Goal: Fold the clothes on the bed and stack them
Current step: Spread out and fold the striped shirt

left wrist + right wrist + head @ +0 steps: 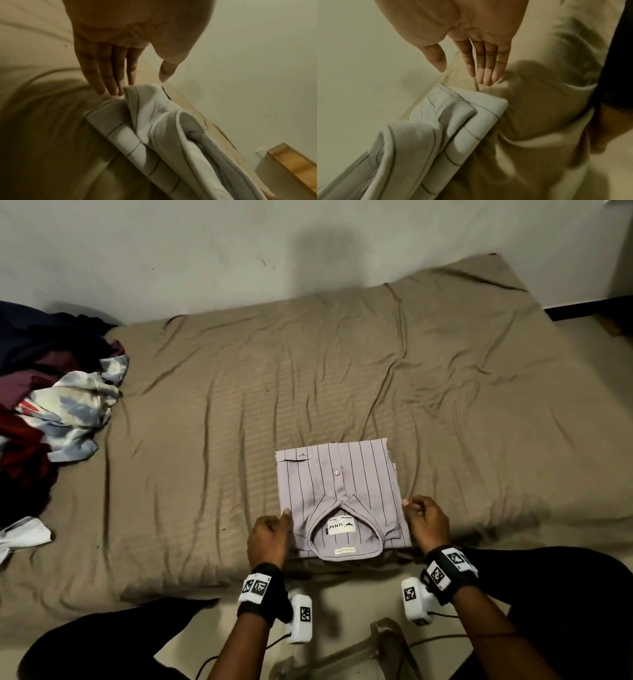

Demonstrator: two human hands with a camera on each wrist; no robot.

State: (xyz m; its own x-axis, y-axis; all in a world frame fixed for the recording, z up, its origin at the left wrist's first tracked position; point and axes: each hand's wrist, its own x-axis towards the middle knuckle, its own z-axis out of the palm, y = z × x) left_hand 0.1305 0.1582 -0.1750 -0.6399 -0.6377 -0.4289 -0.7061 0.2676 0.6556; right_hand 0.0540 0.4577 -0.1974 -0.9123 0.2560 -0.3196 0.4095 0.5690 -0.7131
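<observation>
Item one: striped shirt [337, 494], pale lilac with thin dark lines, folded to a neat rectangle. I find it lying flat on the bed [239, 412] at the near edge, collar toward me, label showing inside the neck, button placket running away from me.

Item two: my left hand [269, 537], at the shirt's left edge beside the collar. In the left wrist view its fingers [109, 75] are straight and together, tips at the folded edge of the cloth, thumb apart; it grips nothing.

Item three: my right hand [428, 523], at the shirt's right edge. The right wrist view shows its fingers [486, 63] extended and close together, tips just above the shirt's corner and the sheet, thumb spread; nothing is held.

Item four: pile of unfolded clothes [51, 402], at the far left of the bed, well apart from the shirt: dark navy, maroon and red pieces, with a tie-dyed blue-and-white garment [77, 409] on top.

Item five: bedsheet, tan, wrinkled, covering the mattress.
</observation>
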